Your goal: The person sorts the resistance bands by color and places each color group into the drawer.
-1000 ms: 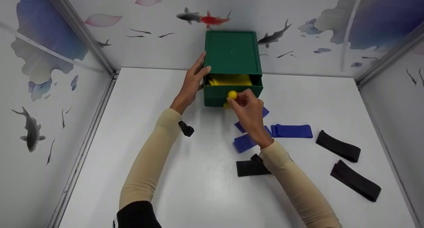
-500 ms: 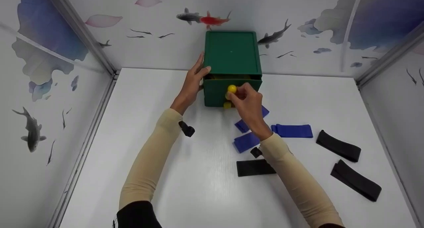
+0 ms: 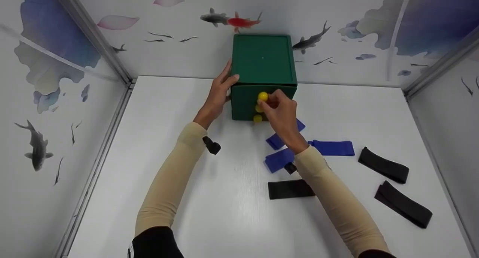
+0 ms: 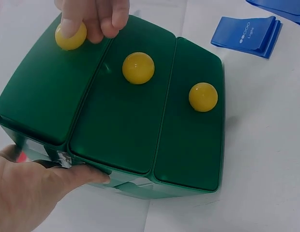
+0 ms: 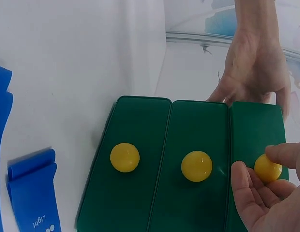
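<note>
A green three-drawer box (image 3: 264, 59) stands against the back wall, each drawer front bearing a round yellow knob. My right hand (image 3: 281, 114) pinches the top drawer's knob (image 3: 263, 96) between thumb and fingers. That drawer (image 4: 51, 92) is closed, its front level with the other two. The middle knob (image 4: 138, 68) and the bottom knob (image 4: 203, 97) are untouched. On the box's left side, my left hand (image 3: 217, 97) lies with fingers extended along the wall and the thumb at the upper front edge. The drawers' contents are hidden.
Folded blue bands (image 3: 333, 148) lie right of the box, partly behind the right forearm; one (image 4: 247, 35) reads "Light". Folded black bands (image 3: 383, 165) lie farther right, and another black band (image 3: 290, 190) sits nearer the front. Printed walls (image 3: 168, 55) enclose the white table (image 3: 224, 198).
The top drawer has slid back into the box, hiding the yellow material inside. My right hand moved away from the viewer with its knob. The left hand stayed on the box's side.
</note>
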The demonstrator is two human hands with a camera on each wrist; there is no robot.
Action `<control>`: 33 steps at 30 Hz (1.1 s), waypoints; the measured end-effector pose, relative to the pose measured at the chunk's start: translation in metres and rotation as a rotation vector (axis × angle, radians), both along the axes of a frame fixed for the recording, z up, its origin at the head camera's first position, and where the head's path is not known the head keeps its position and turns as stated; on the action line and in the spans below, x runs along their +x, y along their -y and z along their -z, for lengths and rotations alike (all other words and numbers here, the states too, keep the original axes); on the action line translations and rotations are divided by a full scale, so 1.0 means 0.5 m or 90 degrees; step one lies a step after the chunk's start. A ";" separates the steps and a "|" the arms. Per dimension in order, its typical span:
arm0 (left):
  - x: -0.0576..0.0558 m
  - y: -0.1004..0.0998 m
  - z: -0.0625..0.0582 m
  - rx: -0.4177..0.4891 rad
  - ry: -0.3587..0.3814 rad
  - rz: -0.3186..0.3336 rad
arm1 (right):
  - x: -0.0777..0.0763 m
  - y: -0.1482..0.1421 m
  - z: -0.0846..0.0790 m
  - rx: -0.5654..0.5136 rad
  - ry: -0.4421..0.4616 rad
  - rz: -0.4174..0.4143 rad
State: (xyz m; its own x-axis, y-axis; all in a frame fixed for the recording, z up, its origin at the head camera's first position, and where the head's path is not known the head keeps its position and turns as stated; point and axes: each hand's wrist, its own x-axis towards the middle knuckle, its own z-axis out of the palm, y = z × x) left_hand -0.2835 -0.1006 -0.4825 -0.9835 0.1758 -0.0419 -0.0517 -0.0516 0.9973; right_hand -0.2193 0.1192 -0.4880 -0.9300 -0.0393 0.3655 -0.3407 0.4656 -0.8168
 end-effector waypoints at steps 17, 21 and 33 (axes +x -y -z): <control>0.000 0.000 0.001 0.003 -0.006 0.003 | -0.016 0.001 -0.001 -0.006 0.014 0.008; 0.001 0.000 0.001 0.004 -0.008 0.006 | -0.019 0.000 -0.002 -0.002 0.016 0.005; -0.001 0.000 0.003 0.004 -0.007 0.008 | -0.026 -0.001 -0.005 -0.003 0.027 0.006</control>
